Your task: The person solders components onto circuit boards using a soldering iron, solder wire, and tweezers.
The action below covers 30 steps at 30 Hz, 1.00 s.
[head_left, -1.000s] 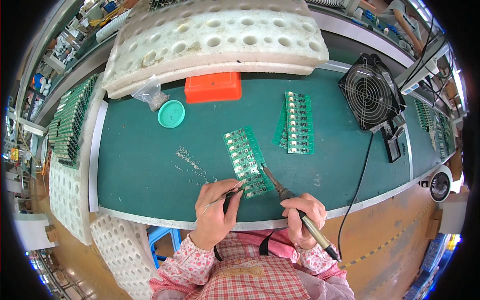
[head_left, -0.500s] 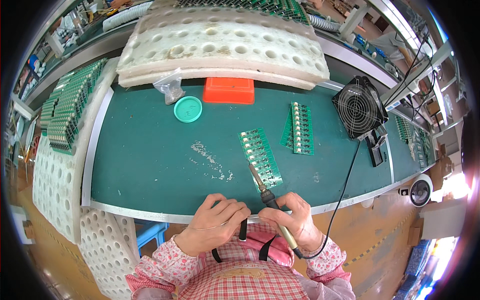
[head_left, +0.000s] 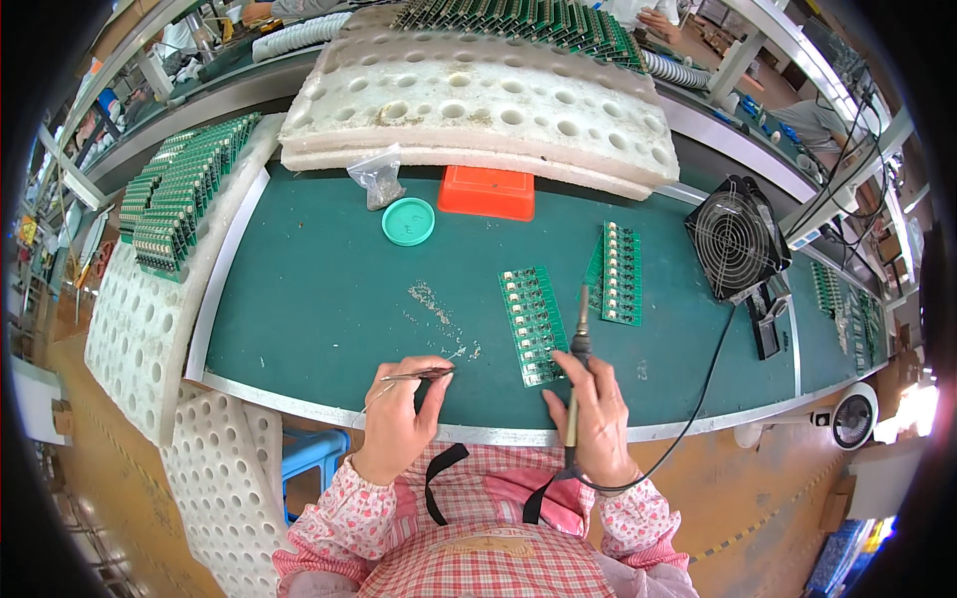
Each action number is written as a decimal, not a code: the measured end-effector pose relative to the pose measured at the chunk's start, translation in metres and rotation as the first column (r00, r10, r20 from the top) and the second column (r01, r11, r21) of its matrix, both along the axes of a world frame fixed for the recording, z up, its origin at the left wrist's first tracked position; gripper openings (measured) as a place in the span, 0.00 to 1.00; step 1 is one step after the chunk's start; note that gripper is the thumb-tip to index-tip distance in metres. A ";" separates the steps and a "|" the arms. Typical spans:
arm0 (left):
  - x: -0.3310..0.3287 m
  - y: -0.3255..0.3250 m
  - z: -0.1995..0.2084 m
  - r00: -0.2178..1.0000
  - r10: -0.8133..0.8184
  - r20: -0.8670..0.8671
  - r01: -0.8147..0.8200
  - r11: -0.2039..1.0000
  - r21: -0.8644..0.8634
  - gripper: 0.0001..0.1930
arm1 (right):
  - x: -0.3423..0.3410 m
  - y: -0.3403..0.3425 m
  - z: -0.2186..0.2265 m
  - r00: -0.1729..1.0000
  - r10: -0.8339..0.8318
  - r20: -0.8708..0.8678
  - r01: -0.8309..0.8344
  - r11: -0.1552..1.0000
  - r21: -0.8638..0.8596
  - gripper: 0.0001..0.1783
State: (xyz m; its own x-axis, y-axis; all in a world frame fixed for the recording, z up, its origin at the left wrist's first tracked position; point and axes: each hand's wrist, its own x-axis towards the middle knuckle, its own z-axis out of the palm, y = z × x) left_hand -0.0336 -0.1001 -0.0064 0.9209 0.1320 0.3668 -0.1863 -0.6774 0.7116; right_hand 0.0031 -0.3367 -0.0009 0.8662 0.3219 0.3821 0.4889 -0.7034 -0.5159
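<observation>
In my left hand (head_left: pixel 399 424) is a pair of dark-tipped tweezers (head_left: pixel 429 374), pinched between thumb and fingers over the mat near its front edge. A thin wire also shows at that hand. My right hand (head_left: pixel 600 424) grips a soldering iron (head_left: pixel 582 344), its tip pointing away from me. Right beside it lies a green circuit board panel (head_left: pixel 530 314) with rows of small pale parts; the fingertips are at its near right corner. Two more circuit board panels (head_left: pixel 623 274) overlap farther right, partly behind the iron's tip.
A turquoise lid (head_left: pixel 409 221), a clear plastic bag (head_left: pixel 379 179) and a red tray (head_left: pixel 486 192) sit toward the back. White foam blocks (head_left: pixel 478 110) bear rows of boards. A black fan (head_left: pixel 736 237) and the iron's cable (head_left: pixel 688 399) are at right. Pale scraps (head_left: pixel 431 301) dot the mat.
My left hand has moved forward over the mat, and tweezers now show in it. The right hand and soldering iron have turned more upright and shifted beside the panel. The whole view has shifted.
</observation>
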 end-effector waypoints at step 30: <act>0.018 -0.007 -0.002 0.999 -0.048 0.010 0.047 0.997 0.053 0.08 | -0.002 0.010 -0.003 0.997 -0.022 -0.075 0.025 0.999 0.040 0.34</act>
State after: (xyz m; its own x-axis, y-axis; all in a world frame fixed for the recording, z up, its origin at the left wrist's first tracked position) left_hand -0.0152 -0.1075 -0.0085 0.9215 0.0683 0.3823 -0.2269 -0.7042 0.6727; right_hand 0.0010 -0.3264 -0.0042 0.8999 0.2868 0.3284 0.4317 -0.6918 -0.5789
